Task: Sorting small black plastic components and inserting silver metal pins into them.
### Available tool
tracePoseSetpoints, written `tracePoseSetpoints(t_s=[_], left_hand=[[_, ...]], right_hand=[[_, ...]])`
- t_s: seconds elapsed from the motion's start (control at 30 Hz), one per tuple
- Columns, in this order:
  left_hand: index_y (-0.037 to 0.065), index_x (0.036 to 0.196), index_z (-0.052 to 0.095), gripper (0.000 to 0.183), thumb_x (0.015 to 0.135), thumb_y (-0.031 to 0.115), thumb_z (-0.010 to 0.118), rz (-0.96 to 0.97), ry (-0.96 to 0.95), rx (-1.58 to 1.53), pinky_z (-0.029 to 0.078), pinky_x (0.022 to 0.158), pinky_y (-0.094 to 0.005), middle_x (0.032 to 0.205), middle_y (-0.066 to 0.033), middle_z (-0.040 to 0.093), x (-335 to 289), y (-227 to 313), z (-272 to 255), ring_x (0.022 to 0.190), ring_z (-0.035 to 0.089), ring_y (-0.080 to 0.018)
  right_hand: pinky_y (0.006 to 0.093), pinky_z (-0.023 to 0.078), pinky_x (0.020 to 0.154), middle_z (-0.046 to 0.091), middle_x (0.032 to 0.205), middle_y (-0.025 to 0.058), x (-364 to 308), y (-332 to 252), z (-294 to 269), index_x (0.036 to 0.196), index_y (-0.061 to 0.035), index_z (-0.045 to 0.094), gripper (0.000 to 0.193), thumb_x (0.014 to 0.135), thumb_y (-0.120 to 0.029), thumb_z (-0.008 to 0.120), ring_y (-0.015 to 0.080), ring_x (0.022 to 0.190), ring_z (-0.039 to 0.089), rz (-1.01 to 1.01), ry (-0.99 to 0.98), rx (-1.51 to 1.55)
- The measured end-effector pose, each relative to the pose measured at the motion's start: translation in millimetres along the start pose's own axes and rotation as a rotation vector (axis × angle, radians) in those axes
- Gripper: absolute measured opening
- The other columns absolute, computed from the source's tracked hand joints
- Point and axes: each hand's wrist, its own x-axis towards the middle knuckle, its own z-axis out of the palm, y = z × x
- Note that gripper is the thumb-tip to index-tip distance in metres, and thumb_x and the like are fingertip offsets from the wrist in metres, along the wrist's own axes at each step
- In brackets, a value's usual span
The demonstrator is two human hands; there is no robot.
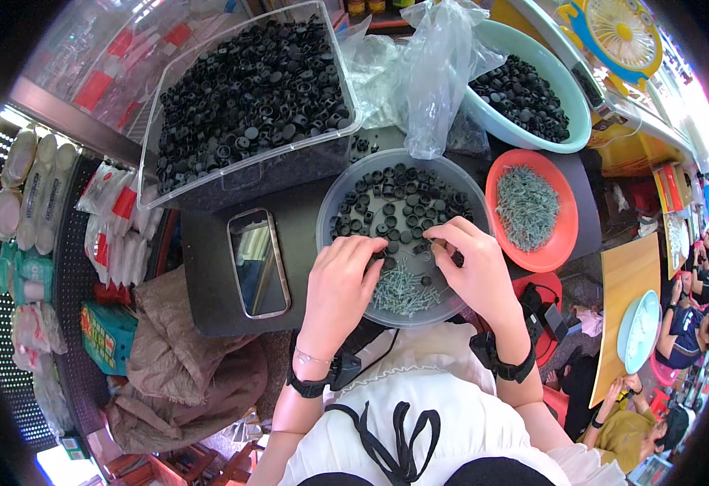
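Both hands are over a clear round plastic basin (pixel 322 212) in front of me. Small round black plastic caps (pixel 426 193) lie across its far half, and a heap of silvery screws (pixel 403 293) sits in its near half. My left hand (pixel 343 277) is closed at the basin's left side, thumb and fingers pinched at a black cap (pixel 392 248). At the right, my right hand (pixel 474 261) is also closed, its thumb and forefinger bent together above the caps. Whatever lies between those right fingertips is too small to make out.
A large clear bin (pixel 253 166) of black caps stands far left. A pale blue basin (pixel 577 121) of caps and an orange bowl (pixel 565 206) of screws stand right. A phone (pixel 259 263) lies left; plastic bags (pixel 431 89) rest behind. Other people sit far right.
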Motion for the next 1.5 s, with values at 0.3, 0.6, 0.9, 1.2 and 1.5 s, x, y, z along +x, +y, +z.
tracePoseSetpoints(t_s=[0.3,0.6,0.9,1.2,1.5], left_hand=[[0.005,0.117,0.067,0.030,0.089,0.009,0.072,-0.023,0.076,0.021,0.051,0.092,-0.0416,0.110,-0.0121,0.065,18.7,3.5,-5.0,0.105,0.063,-0.0320],[0.005,0.105,0.070,0.021,0.087,0.013,0.074,-0.020,0.032,0.111,0.050,0.091,-0.0431,0.105,-0.0102,0.067,31.7,-6.5,17.8,0.101,0.062,-0.0316],[0.005,0.105,0.070,0.020,0.086,0.005,0.068,0.005,0.027,0.087,0.049,0.092,-0.0404,0.106,-0.0091,0.068,28.1,-4.6,12.6,0.106,0.062,-0.0287],[0.009,0.107,0.071,0.026,0.082,0.009,0.074,-0.062,0.038,0.207,0.037,0.106,-0.0431,0.106,-0.0056,0.072,25.5,-0.1,7.9,0.110,0.063,-0.0243],[0.004,0.125,0.064,0.042,0.085,0.000,0.077,0.114,0.027,-0.327,0.058,0.086,-0.0325,0.110,-0.0104,0.072,18.2,19.4,4.8,0.096,0.073,-0.0214]], right_hand=[[0.0285,0.053,0.072,0.073,0.091,0.0092,-7.1,2.0,8.0,0.101,-0.0004,0.073,0.021,0.081,0.006,0.075,0.0157,0.078,0.069,0.027,0.090,0.263],[0.0281,0.055,0.073,0.072,0.091,0.0088,-8.4,-1.6,13.3,0.100,-0.0007,0.073,0.018,0.083,0.007,0.073,0.0166,0.080,0.070,0.022,0.170,0.390],[0.0277,0.055,0.075,0.073,0.094,0.0081,-9.1,1.3,15.6,0.097,-0.0001,0.073,0.017,0.083,0.008,0.073,0.0152,0.083,0.070,0.031,0.259,0.505],[0.0273,0.055,0.076,0.074,0.095,0.0089,-11.7,-3.4,17.2,0.097,0.0001,0.073,0.017,0.081,0.007,0.074,0.0148,0.083,0.069,0.022,0.241,0.499],[0.0274,0.055,0.076,0.074,0.098,0.0099,-10.0,-6.8,20.3,0.098,0.0000,0.073,0.019,0.081,0.008,0.076,0.0164,0.085,0.070,-0.071,0.300,0.487]])
